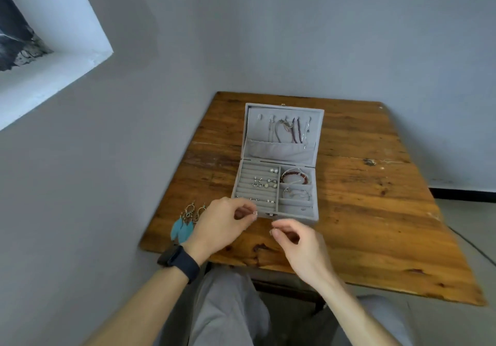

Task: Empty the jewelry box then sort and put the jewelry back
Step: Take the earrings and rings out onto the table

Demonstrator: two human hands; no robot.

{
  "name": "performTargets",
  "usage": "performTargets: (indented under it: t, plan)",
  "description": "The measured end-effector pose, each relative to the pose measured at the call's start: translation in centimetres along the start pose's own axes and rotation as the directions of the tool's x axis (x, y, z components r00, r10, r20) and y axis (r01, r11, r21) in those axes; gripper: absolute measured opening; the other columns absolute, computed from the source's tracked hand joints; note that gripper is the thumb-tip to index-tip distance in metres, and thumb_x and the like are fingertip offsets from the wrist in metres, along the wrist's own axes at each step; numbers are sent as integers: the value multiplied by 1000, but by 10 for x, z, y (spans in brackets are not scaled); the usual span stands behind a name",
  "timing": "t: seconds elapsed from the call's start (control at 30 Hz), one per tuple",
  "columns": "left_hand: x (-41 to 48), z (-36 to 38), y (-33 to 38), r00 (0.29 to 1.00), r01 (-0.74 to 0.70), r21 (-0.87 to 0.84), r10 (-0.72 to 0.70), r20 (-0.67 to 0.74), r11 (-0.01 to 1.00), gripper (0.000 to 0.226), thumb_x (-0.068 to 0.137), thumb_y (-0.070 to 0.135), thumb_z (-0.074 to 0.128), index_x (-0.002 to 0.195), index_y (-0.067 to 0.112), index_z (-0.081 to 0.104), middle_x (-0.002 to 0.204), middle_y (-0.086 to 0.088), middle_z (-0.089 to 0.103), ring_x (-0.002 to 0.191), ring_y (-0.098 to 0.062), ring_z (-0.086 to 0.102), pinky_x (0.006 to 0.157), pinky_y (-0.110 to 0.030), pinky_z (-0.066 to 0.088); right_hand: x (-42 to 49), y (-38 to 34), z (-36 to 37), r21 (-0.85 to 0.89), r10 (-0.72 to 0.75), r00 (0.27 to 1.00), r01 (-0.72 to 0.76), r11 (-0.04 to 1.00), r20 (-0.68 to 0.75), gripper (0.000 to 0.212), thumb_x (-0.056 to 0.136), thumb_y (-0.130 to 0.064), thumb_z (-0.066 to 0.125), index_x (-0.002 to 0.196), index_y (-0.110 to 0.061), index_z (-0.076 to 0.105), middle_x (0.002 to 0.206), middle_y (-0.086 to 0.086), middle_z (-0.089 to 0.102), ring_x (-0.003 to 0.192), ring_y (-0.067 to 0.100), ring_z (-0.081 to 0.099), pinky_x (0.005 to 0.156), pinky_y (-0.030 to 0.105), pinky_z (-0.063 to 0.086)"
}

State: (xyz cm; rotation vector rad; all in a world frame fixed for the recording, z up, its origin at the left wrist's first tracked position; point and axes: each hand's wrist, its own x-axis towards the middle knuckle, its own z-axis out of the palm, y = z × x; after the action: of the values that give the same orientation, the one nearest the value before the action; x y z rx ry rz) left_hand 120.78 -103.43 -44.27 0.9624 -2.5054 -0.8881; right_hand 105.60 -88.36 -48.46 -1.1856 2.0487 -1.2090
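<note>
Grey velvet jewelry box [296,217] stands open on the brown wooden table [375,211], straight ahead of you. Its front wall faces your hands and its lid is laid back toward the wall.

Yes, and both of your hands are just before that front wall. Your left hand [222,225] pinches a tiny silvery piece [255,212] between thumb and finger. Its fingertips are at the front left corner of the box.

Your right hand [300,243] is a little nearer to you, in front of the middle of the front wall. It also pinches a small pale piece [271,231]. I cannot tell what either piece is; they are too small.

What matters for the next move, I think, is the padded roll section [251,194] in the left half of the box. Its rows run from left to right, across your view, and they begin just behind your left fingertips.

So your left hand is the nearer one. I judge that a short reach forward would be enough to press the piece into a front row. The square compartments on the right lie closer to your right hand.

One more thing: the pair of turquoise feather earrings [185,225] lies outside the box, on the table just left of your left hand.
</note>
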Motion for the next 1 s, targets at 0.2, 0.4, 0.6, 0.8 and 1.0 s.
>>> performTargets:
  t: [0.2,0.4,0.6,0.8,1.0]
  plan:
    - [-12,11,7,994,-106,256,97,45,961,26,94,38,66,118,31,69,102,16,73,103,-1,59,86,-27,53,-2,8,20,-159,-83,995,73,985,-61,13,90,-37,70,102,-35,75,95,-23,66,92,0,55,78,20,46]
    - [-9,14,7,981,-190,435,161,104,880,20,94,38,64,110,32,74,106,10,73,102,-12,62,88,-34,52,-6,16,27,-239,-161,976,123,963,-148,15,89,-40,70,102,-34,75,97,-20,66,91,4,55,77,30,51]
    - [-13,21,4,976,-216,469,182,117,856,24,95,38,63,117,34,70,108,10,72,106,-14,59,91,-37,48,-8,19,29,-244,-196,966,151,958,-168,19,89,-41,68,105,-32,75,99,-17,68,92,5,57,76,32,53]
    - [-14,22,2,979,-201,492,167,114,847,27,94,42,62,120,34,68,106,11,71,105,-13,58,91,-35,46,-9,23,28,-263,-190,967,142,954,-170,28,87,-39,74,113,-29,74,105,-14,68,96,5,56,79,29,53]
    - [-14,25,2,982,-186,517,168,81,836,30,96,46,59,121,33,68,106,10,70,106,-14,59,91,-34,44,-9,24,29,-262,-194,967,146,954,-167,28,88,-38,74,114,-28,73,106,-13,67,98,6,56,81,28,53]
